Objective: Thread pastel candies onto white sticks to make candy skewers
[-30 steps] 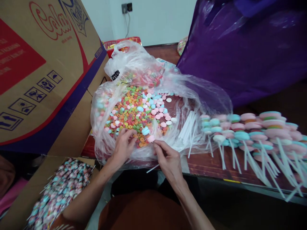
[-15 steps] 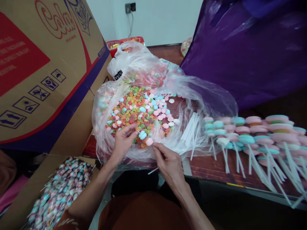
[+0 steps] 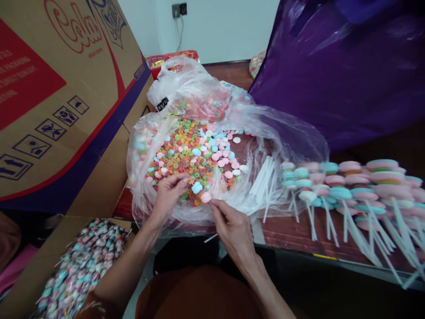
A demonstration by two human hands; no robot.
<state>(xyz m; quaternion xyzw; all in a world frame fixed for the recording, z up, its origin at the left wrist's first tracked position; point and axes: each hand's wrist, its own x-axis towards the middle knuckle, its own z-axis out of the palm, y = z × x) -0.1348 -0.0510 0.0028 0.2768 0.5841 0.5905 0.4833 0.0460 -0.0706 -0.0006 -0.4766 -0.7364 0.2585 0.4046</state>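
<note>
My right hand [image 3: 234, 223] pinches the lower end of a candy skewer, its stick mostly hidden by the fingers. A pink candy [image 3: 206, 197] sits on it close to my fingertips, with blue candy [image 3: 197, 188] farther up. At the skewer's far end, the thumb and forefinger of my left hand [image 3: 168, 195] are closed on a small orange gummy ring [image 3: 190, 180]. Below both hands lies an open clear plastic bag [image 3: 142, 155] holding many coloured gummy rings [image 3: 186, 150] and pink, blue and white candies [image 3: 226, 155].
White sticks [image 3: 264, 181] lie at the bag's right side. Beyond them, finished candy skewers [image 3: 341, 192] are stacked along the table [image 3: 288, 232]. A large cardboard box [image 3: 109, 177] stands left, wrapped candies [image 3: 83, 266] fill a box below, and a purple bag [image 3: 332, 84] rises at right.
My left fingertips have drawn slightly back from the skewer's tip, and an orange gummy ring now shows at them. My right hand keeps its hold almost in place.
</note>
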